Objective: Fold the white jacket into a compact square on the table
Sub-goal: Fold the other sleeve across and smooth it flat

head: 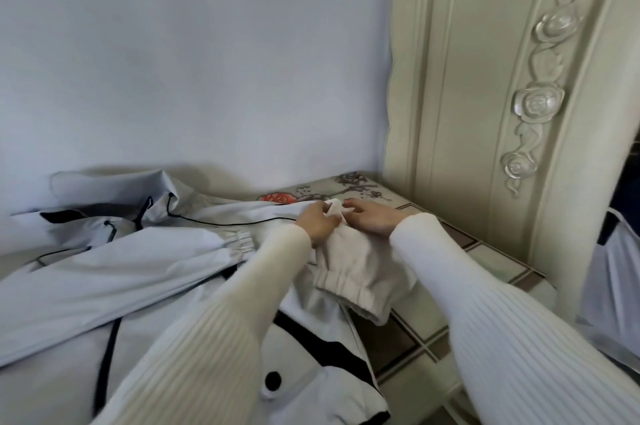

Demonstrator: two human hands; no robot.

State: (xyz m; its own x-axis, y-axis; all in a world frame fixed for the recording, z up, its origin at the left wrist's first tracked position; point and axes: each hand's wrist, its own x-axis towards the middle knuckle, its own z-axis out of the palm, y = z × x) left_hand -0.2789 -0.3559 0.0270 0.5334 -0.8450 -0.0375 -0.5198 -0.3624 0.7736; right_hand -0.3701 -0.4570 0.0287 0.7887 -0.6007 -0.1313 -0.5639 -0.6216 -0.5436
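A home bedroom: carved cream furniture panel (485,112) beside a floral-clothed table (450,244).

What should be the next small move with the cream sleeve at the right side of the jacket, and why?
Probably fold the cream sleeve leftward onto the jacket body. Both the left hand and the right hand pinch its upper end, while its elastic cuff lies toward the table edge, outside the body.
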